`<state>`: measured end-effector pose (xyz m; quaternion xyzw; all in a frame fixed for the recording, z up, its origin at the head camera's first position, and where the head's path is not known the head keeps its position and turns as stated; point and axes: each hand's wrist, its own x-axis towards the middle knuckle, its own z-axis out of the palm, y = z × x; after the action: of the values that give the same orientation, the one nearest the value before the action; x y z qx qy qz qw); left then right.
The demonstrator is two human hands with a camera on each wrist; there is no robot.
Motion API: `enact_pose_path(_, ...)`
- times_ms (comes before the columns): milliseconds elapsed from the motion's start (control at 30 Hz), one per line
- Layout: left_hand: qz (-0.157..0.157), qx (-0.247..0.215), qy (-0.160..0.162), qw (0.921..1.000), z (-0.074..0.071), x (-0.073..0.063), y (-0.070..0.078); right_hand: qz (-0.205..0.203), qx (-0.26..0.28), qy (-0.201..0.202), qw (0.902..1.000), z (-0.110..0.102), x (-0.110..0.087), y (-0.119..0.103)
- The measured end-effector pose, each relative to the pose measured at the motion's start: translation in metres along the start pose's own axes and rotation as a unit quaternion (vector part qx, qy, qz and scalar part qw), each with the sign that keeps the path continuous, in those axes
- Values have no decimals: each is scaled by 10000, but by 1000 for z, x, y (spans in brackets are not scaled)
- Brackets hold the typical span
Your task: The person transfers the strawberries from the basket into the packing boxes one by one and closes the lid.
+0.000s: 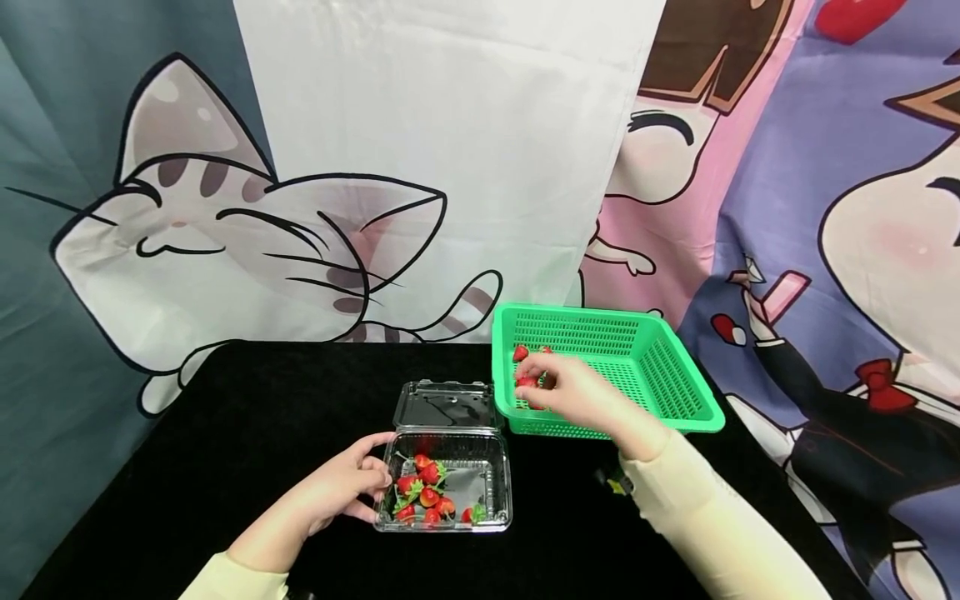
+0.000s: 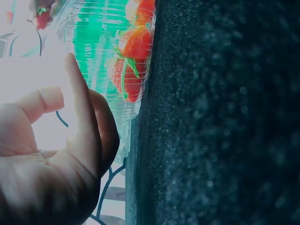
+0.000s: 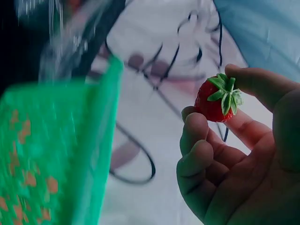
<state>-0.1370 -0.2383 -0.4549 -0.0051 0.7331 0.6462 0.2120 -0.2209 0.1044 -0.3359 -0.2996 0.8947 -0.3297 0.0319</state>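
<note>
A clear plastic clamshell box (image 1: 487, 527) stands on the black tabletop with its lid (image 1: 450, 407) laid back. Several red strawberries (image 1: 429, 497) with green leaves lie in it, mostly toward the left. My left hand (image 1: 337, 486) touches the box's left side with spread fingers. Over the left part of a green plastic basket (image 1: 678, 379), my right hand (image 1: 570, 392) pinches a strawberry (image 3: 213, 103) between thumb and fingertips, its leafy top showing in the right wrist view. More strawberries (image 1: 521, 353) lie at the basket's left end, partly hidden by my hand.
Black cloth (image 1: 247, 433) covers the table. A printed curtain (image 1: 450, 125) with a cartoon cat and figures hangs right behind it. The basket stands at the back right, close beside the box's lid.
</note>
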Motion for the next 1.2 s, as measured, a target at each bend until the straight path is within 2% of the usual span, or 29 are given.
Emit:
enact_pose_path(167,41,-18,-10,10000,0,1,-1,-375,-222,-230,9988,40,-8,-8)
enact_pose_path(300,45,-9,-24,10000,0,2,-3,-552,-374,-725,9951,70,-10,-6)
enact_pose_path(400,18,2,-41,10000,0,3,-4,-653,-451,-1074,9910,88,-11,-2)
enact_pose_path(500,6,9,-25,10000,0,2,-5,-880,-681,-1190,9866,101,-10,1)
enact_pose_path(700,18,-17,-23,10000,1,2,-3,-1476,-1448,-1012,9731,120,-9,7)
enact_pose_path(900,-27,-42,-63,10000,1,2,-5,-1729,-1902,-983,9614,131,-11,11)
enact_pose_path(1100,95,-45,-63,9999,1,2,-5,-1684,-2128,-985,9574,133,-10,11)
enact_pose_path(1200,55,-7,-54,10000,0,3,-5,-1618,-2181,-997,9572,135,-10,12)
